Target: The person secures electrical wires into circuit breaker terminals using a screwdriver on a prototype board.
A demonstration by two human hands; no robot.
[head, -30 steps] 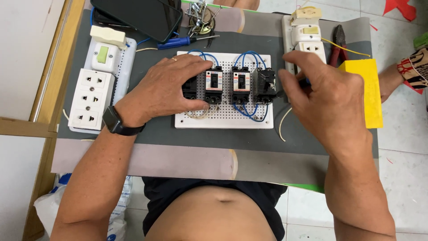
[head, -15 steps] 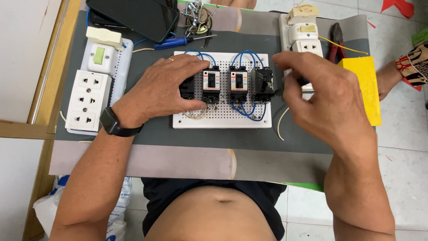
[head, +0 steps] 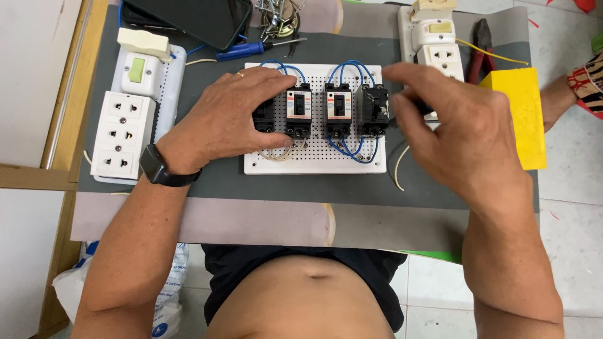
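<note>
I read the step in hand as work on the breaker row of the white perforated board (head: 314,160), which lies at the middle of the grey mat (head: 213,182), nearer its far edge.

1. The left hand (head: 229,116) lies flat on the board's left end. Its fingers (head: 276,78) are spread and loosely curled over the leftmost black breaker (head: 264,119), steadying rather than gripping.
2. The right hand (head: 452,135) hovers at the board's right edge. Thumb and forefinger are pinched on a small dark part just beside the rightmost breaker (head: 373,112).
3. Judgement: the next move calls for a fine, steady push or turn at that breaker's right side while the left hand braces the board.

Hidden: the pinched part is mostly covered, so I cannot tell what it is. Blue wires (head: 352,147) loop between 2 middle breakers; their ends are too small to trace.
</note>
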